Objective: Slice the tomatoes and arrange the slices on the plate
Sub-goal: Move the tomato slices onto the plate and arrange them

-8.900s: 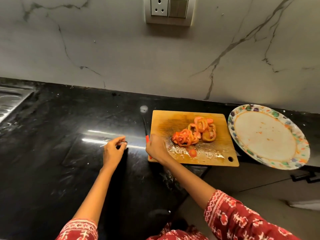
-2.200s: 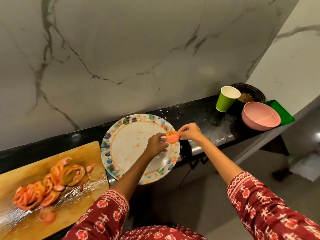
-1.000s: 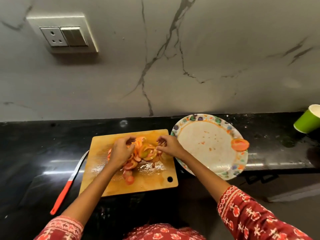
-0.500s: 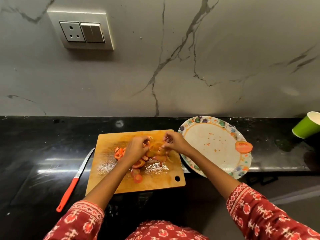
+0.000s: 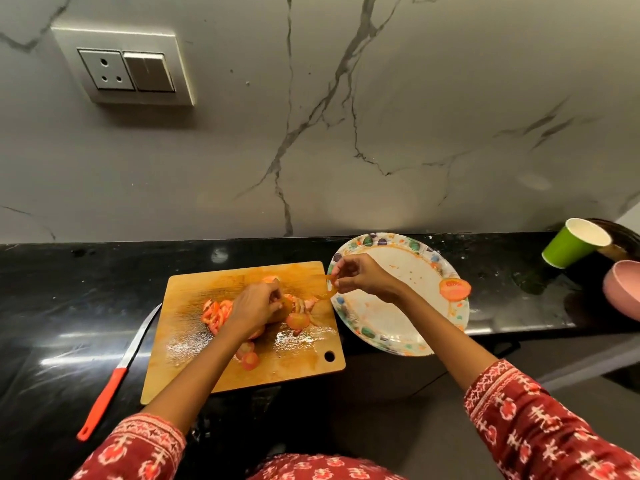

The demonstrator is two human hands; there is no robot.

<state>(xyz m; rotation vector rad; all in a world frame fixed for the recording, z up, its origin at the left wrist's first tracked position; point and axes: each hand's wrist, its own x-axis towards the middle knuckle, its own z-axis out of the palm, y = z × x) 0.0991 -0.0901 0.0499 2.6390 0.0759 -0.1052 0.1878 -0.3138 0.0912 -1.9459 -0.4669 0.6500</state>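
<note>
Head view, looking down on a black stone counter (image 5: pixel 69 289) against a grey-veined marble wall (image 5: pixel 381 133).

A rectangular wooden chopping board (image 5: pixel 194 358) lies on the counter, wet in patches. A loose heap of red tomato slices (image 5: pixel 216 311) sits mid-board; two small slices (image 5: pixel 250 360) lie apart, nearer the front edge.

The left hand (image 5: pixel 254 308) rests on the heap, its fingers curled down onto the pieces; whether they grip one cannot be told.

The right hand (image 5: pixel 363 277) hovers over the gap between board and plate, with thumb and fingertips pinching a thin orange-red tomato slice (image 5: pixel 329 284) edge-on.

A round paper plate with a multicoloured spotted rim (image 5: pixel 388 341) is just right of the board, its near edge overhanging the counter. One round tomato slice (image 5: pixel 454 289) lies on its right rim. The plate's centre shows juice smears.

A knife with an orange-red handle (image 5: pixel 104 400) lies left of the board, blade pointing away.

Far right: a green paper cup (image 5: pixel 568 245), a pink bowl (image 5: pixel 623 292) partly out of frame. On the wall, a white socket and switch panel (image 5: pixel 124 69).

Red patterned sleeves (image 5: pixel 540 427) cover both forearms.
</note>
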